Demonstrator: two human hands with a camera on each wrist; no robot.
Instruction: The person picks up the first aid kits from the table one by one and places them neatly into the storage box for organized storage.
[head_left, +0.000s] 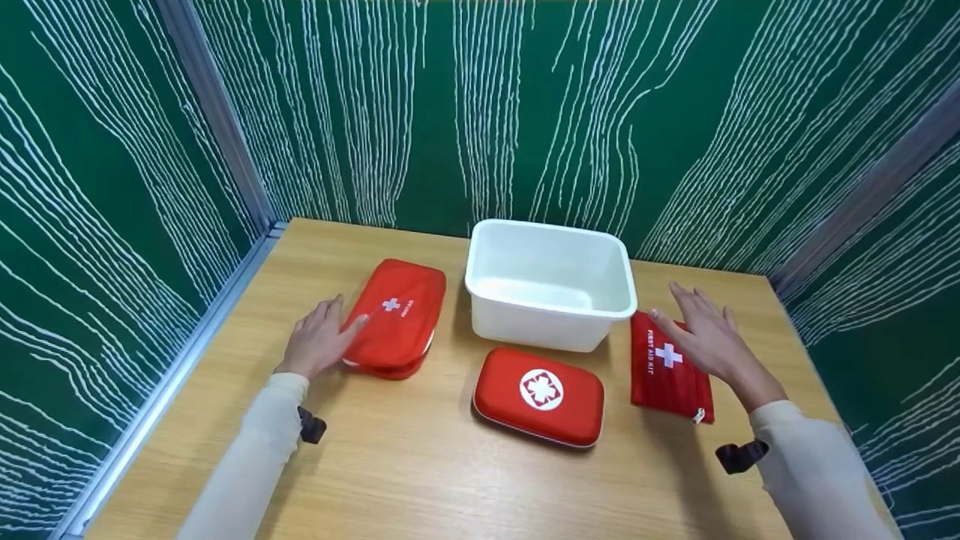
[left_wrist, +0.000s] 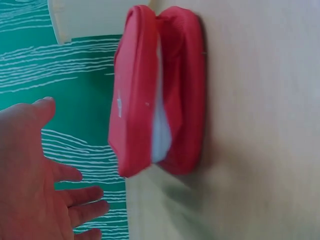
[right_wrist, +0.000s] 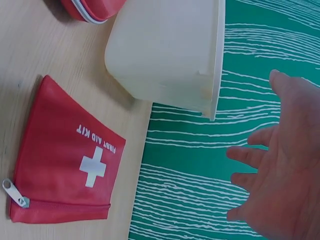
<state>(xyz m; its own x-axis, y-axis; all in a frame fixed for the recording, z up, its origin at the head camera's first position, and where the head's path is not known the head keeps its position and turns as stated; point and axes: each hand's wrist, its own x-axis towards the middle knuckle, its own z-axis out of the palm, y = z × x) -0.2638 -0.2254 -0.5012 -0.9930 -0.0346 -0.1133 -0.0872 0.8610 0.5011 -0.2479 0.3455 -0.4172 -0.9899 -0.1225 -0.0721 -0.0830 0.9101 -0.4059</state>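
My left hand [head_left: 319, 339] hovers at the left side of a soft red first aid bag [head_left: 401, 300], its fingers spread and holding nothing. In the left wrist view that red bag [left_wrist: 137, 95] gapes along one side, with something white inside. My right hand [head_left: 709, 337] is raised above a flat red first aid pouch [head_left: 660, 386] with a white cross and a zip, fingers apart. The right wrist view has the pouch [right_wrist: 75, 160] lying flat, away from the hand [right_wrist: 285, 165]. Between the hands lies a red hard-shell first aid case [head_left: 495, 382] with a white round emblem.
A white plastic bin [head_left: 540, 330] stands upright behind the case, near the table's back edge. The wooden table [head_left: 420, 480] is bounded by green walls [head_left: 555, 112] with white wavy lines and metal corner posts [head_left: 217, 105].
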